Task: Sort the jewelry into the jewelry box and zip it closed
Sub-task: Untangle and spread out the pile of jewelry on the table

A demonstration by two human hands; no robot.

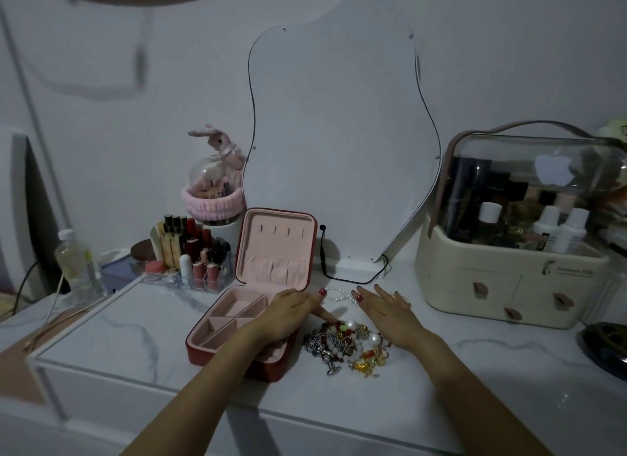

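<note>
A red jewelry box (217, 323) with a pink lining stands open on the white marble table, its lid (276, 248) upright at the back. Its tray compartments look bare. A pile of jewelry (346, 345), beads, pearls, gold and silver pieces, lies just right of the box. A clear bead bracelet (336, 294) lies behind the pile. My left hand (291, 315) hovers over the box's right edge, its fingers reaching to the top of the pile. My right hand (383, 311) is flat and spread over the pile's right side, holding nothing.
A wavy mirror (339, 133) leans on the wall behind. A cream cosmetic case (509, 286) with a clear dome stands at the right. A lipstick organiser (190, 255), a pink-banded jar (213, 198) and a water bottle (76, 262) are at the left. A black cable (353, 279) runs behind the box.
</note>
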